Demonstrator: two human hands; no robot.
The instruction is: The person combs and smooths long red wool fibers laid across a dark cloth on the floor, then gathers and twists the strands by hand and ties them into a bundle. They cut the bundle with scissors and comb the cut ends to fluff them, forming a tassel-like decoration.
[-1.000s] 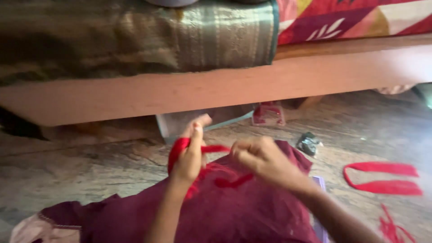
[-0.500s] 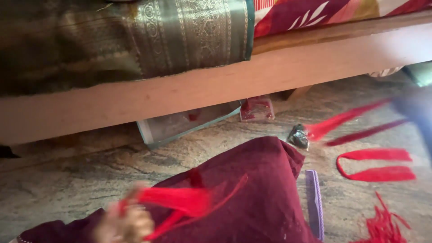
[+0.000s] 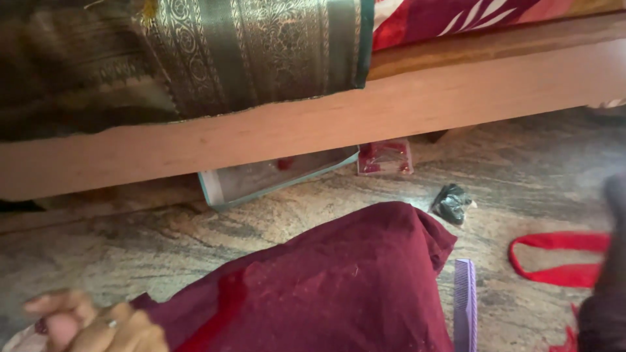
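My left hand point(image 3: 91, 324) is at the bottom left corner, fingers curled, a ring on one finger. It rests against the left edge of a maroon cloth point(image 3: 339, 280) spread on the stone floor and seems to pinch that edge. A red ribbon strip point(image 3: 218, 309) lies along the cloth near the hand. My right hand is out of sight. A dark blurred shape point(image 3: 610, 274) covers the right edge; I cannot tell what it is.
A purple comb point(image 3: 464, 313) lies right of the cloth. A red ribbon loop point(image 3: 554, 257) and a small black bundle point(image 3: 451, 203) lie further right. A wooden bed frame point(image 3: 326, 124) with a brocade cloth point(image 3: 248, 52) spans the back, with a flat box point(image 3: 274, 179) under it.
My left hand has dropped to the bottom left corner. The red ribbon it was swinging now lies on the cloth. My right hand has left the view. The camera has come closer to the floor.
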